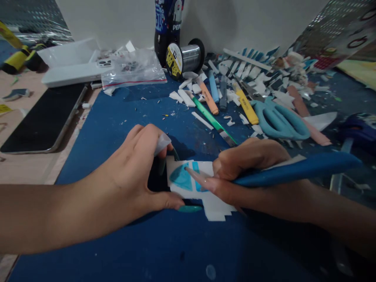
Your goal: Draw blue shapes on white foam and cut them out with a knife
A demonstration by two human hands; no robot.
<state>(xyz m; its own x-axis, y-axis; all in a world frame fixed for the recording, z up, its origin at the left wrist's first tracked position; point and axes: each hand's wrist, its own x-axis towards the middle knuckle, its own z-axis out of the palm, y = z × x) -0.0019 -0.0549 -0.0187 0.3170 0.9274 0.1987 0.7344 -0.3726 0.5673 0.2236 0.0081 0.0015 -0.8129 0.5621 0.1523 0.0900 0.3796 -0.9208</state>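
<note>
A white paper piece (179, 193) with a blue-filled curved shape and a blue strip lies on the dark blue mat (123, 250). My left hand (141, 168) grips its left end, thumb at the lower edge and curled fingers at the upper one. A whitish, see-through scrap sits at the left index finger. In my right hand (249, 168), closed around it, is a long blue marker (296, 169), its back end pointing right. Pointed nails reach onto the blue shape; the marker's tip is hidden. A second white piece with a stepped edge (216, 211) shows below.
Beyond my hands lie a green cutter (210, 115), blue-handled scissors (282, 119), an orange marker (208, 96), a yellow marker (245, 102) and many white scraps. A wire spool (190, 58) and a dark bottle (167, 31) stand behind. A phone (44, 117) lies left.
</note>
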